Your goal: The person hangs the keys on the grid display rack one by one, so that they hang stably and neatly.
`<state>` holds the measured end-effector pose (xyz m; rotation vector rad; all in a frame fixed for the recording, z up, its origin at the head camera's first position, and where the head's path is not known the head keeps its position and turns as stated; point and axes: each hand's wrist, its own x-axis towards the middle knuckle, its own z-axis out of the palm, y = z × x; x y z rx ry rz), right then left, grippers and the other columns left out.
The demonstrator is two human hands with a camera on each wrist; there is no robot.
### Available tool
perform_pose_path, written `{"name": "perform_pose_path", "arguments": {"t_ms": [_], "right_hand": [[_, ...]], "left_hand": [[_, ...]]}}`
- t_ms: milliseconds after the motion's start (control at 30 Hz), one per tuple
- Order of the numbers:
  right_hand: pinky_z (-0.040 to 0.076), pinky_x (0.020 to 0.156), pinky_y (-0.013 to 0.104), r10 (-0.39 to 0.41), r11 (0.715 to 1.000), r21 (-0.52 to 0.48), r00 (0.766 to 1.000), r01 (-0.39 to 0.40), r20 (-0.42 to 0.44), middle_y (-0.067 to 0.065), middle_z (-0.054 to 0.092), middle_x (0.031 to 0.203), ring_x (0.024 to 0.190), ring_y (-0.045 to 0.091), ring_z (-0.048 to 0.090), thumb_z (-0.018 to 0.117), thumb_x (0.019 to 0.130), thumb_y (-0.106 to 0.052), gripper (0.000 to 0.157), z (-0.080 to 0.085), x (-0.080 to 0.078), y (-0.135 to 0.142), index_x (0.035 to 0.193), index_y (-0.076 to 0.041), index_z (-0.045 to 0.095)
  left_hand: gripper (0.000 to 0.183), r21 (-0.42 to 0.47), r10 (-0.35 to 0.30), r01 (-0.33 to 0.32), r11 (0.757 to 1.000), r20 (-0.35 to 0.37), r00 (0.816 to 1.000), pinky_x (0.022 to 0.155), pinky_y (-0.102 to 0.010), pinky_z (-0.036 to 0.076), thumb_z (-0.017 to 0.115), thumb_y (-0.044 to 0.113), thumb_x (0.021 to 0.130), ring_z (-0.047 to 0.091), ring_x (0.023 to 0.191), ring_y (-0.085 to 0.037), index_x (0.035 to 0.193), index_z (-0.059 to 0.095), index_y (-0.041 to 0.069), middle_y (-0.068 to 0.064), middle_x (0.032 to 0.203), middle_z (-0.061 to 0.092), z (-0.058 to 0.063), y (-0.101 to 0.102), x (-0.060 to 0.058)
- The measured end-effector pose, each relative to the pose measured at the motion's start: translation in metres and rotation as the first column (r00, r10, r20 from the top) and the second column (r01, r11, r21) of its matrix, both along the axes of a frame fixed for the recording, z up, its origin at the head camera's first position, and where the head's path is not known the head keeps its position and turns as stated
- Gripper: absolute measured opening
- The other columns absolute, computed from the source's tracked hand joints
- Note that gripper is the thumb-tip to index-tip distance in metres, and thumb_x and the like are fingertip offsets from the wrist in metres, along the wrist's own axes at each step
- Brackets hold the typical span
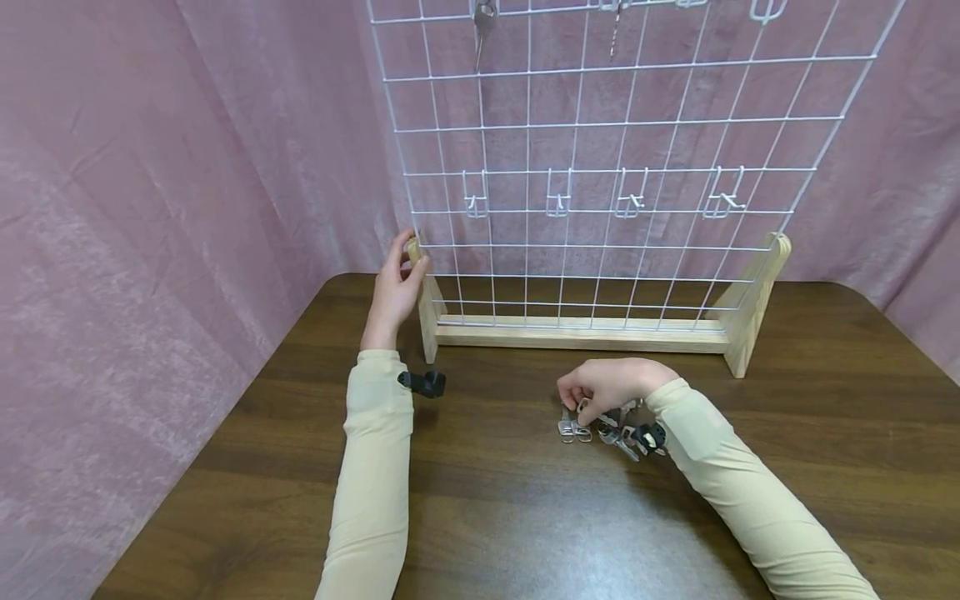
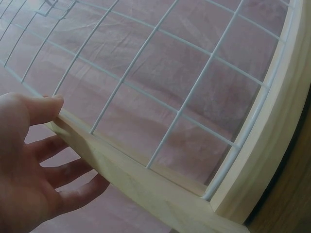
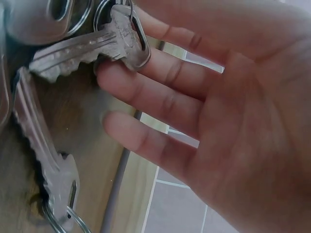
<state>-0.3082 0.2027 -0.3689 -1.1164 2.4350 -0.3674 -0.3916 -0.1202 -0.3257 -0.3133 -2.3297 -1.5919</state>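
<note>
Silver metal keys (image 3: pixel 87 48), toothed and ringed, lie clustered beneath the right hand (image 1: pixel 618 382), whose grip cannot be told; the left hand (image 1: pixel 394 290) holds the pale wooden stand (image 1: pixel 429 321). Glossy brown wooden tabletop (image 1: pixel 487 517); crushed-looking pink curtain (image 1: pixel 187 192).

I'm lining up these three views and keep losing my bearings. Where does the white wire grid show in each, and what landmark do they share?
Head: the white wire grid fills the upper middle and right of centre.
Left wrist: it slants across most of the upper picture.
Right wrist: only small bits show, between and below the right hand's fingers.
Shared landmark: the pale wooden stand holding it.
</note>
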Motion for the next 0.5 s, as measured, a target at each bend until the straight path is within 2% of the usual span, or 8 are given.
{"name": "perform_pose_path", "arguments": {"t_ms": [133, 200, 267, 367, 500], "right_hand": [[0.039, 0.061, 0.017, -0.021, 1.000, 0.002, 0.999, 0.021, 0.035, -0.005, 0.053, 0.075, 0.068, 0.004, 0.047, 0.074, 0.080, -0.014, 0.018, 0.003, 0.003, 0.000, 0.085, -0.011, 0.057], [0.039, 0.064, 0.018, -0.039, 0.999, 0.015, 0.998, 0.038, 0.049, -0.003, 0.053, 0.081, 0.073, 0.006, 0.047, 0.078, 0.079, -0.021, 0.026, 0.004, 0.006, -0.001, 0.088, -0.012, 0.056], [0.039, 0.066, 0.019, -0.059, 0.998, 0.033, 0.997, 0.057, 0.059, -0.001, 0.052, 0.087, 0.077, 0.009, 0.046, 0.082, 0.075, -0.024, 0.034, 0.004, 0.009, -0.003, 0.090, -0.012, 0.054], [0.040, 0.067, 0.019, -0.071, 0.996, 0.057, 0.997, 0.069, 0.041, 0.000, 0.049, 0.093, 0.080, 0.010, 0.045, 0.084, 0.071, -0.021, 0.040, 0.003, 0.012, -0.007, 0.091, -0.013, 0.050], [0.042, 0.066, 0.019, -0.083, 0.995, 0.064, 0.996, 0.081, 0.026, 0.000, 0.050, 0.093, 0.081, 0.011, 0.047, 0.082, 0.069, -0.012, 0.037, 0.004, 0.013, -0.009, 0.088, -0.013, 0.050]], "left_hand": [[0.050, -0.021, 0.010, -0.010, 1.000, -0.008, 1.000, 0.102, -0.051, 0.047, 0.051, 0.020, 0.101, 0.054, 0.124, -0.043, 0.148, 0.034, 0.022, -0.026, 0.143, 0.047, -0.001, 0.000, 0.001], [0.049, -0.027, 0.011, -0.012, 1.000, -0.030, 0.999, 0.100, -0.051, 0.048, 0.052, 0.023, 0.100, 0.055, 0.122, -0.042, 0.147, 0.035, 0.024, -0.025, 0.142, 0.048, -0.003, 0.000, 0.002], [0.050, -0.030, 0.014, -0.014, 0.999, -0.022, 1.000, 0.100, -0.051, 0.048, 0.052, 0.023, 0.100, 0.055, 0.122, -0.042, 0.147, 0.035, 0.025, -0.025, 0.142, 0.048, -0.003, 0.000, 0.001], [0.050, -0.030, 0.013, -0.014, 0.999, -0.021, 1.000, 0.100, -0.051, 0.048, 0.052, 0.024, 0.100, 0.054, 0.123, -0.042, 0.148, 0.034, 0.025, -0.024, 0.143, 0.047, -0.003, 0.000, 0.001], [0.050, -0.028, 0.012, -0.013, 1.000, -0.027, 1.000, 0.100, -0.051, 0.048, 0.052, 0.024, 0.100, 0.055, 0.123, -0.042, 0.148, 0.034, 0.025, -0.024, 0.142, 0.048, -0.003, -0.001, 0.000]]}}
